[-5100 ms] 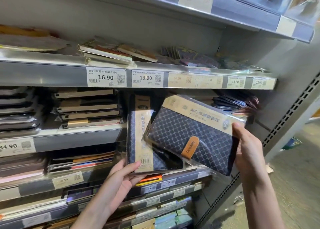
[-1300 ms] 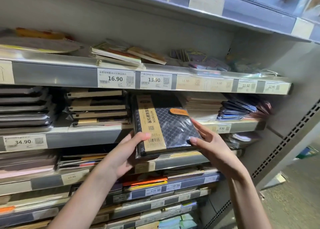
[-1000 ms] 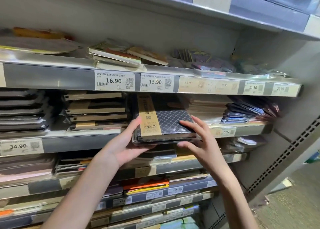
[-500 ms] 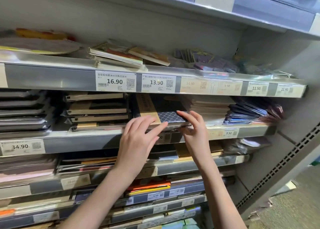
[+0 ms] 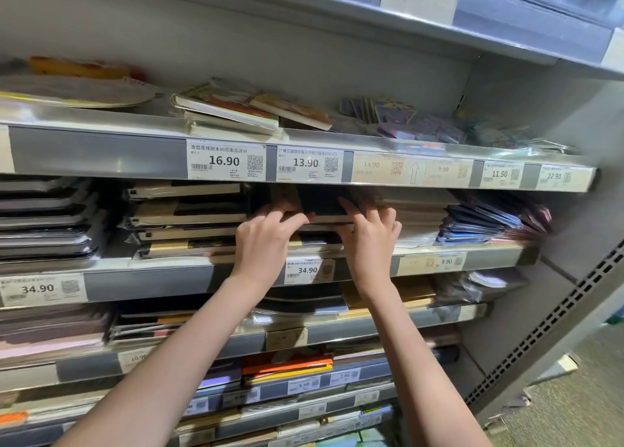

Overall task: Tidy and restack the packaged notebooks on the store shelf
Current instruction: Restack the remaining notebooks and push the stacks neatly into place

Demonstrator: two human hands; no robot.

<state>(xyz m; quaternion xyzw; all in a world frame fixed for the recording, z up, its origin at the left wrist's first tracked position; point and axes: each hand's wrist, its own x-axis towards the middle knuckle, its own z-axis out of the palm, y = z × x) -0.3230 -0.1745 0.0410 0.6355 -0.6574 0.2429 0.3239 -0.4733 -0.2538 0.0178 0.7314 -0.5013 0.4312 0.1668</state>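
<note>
The dark packaged notebooks (image 5: pixel 320 201) lie flat inside the second shelf (image 5: pixel 162 276), on a short stack above the 34.90 tag. My left hand (image 5: pixel 265 242) presses its fingertips on the stack's front left edge. On the right corner rests my right hand (image 5: pixel 369 235), fingers spread on the top package. Both hands touch the plastic wrap; the notebooks' far part is hidden in shadow under the upper shelf.
A stack of tan-banded notebooks (image 5: pixel 189 220) sits to the left, dark flat packs (image 5: pixel 44 220) further left, pale notebooks (image 5: pixel 415 217) and blue packets (image 5: pixel 483 223) to the right. The upper shelf rail (image 5: pixel 304 166) overhangs closely. Lower shelves hold more stationery.
The two checkered notebooks went from upright in my hands to flat and were slid into the second shelf. Both hands followed them in and now rest on the stack.
</note>
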